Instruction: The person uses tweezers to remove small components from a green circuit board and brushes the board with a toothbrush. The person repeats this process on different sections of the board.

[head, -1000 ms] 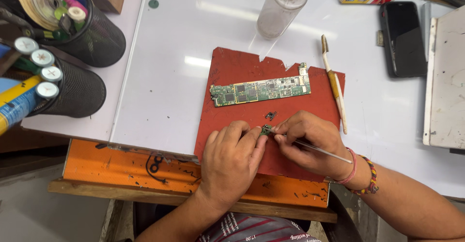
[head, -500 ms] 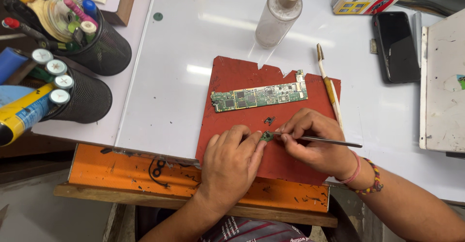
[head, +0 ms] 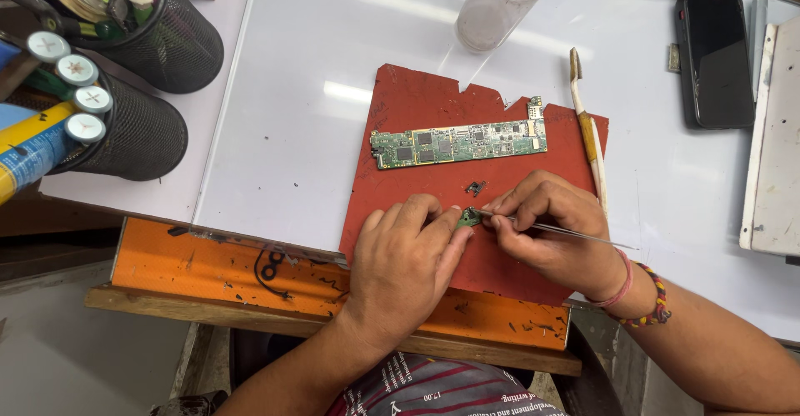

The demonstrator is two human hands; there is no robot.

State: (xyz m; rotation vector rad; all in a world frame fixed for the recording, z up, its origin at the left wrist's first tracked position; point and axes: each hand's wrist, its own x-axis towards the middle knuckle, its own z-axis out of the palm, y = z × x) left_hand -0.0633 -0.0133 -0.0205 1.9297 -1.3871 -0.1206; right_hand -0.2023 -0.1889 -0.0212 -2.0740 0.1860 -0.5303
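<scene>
On a red work mat [head: 417, 112] lies a long green circuit board [head: 458, 144]. Just below it sits a tiny dark loose part [head: 476, 188]. My left hand [head: 404, 266] pinches a small green component [head: 467, 219] against the mat with its fingertips. My right hand [head: 550, 229] grips thin metal tweezers [head: 567, 231], whose tips touch that component. Both hands rest on the mat's lower half.
A clear bottle [head: 502, 4] stands behind the mat. A thin brush [head: 587, 129] lies along the mat's right edge. A black phone [head: 718, 58] and a white tray [head: 775, 141] sit at the right. Two black mesh tool holders [head: 167, 45] stand at the left. An orange board [head: 250, 266] fronts the table.
The view has shifted slightly. Both hands stay on the small component, and the tweezers' tips have moved only a little.
</scene>
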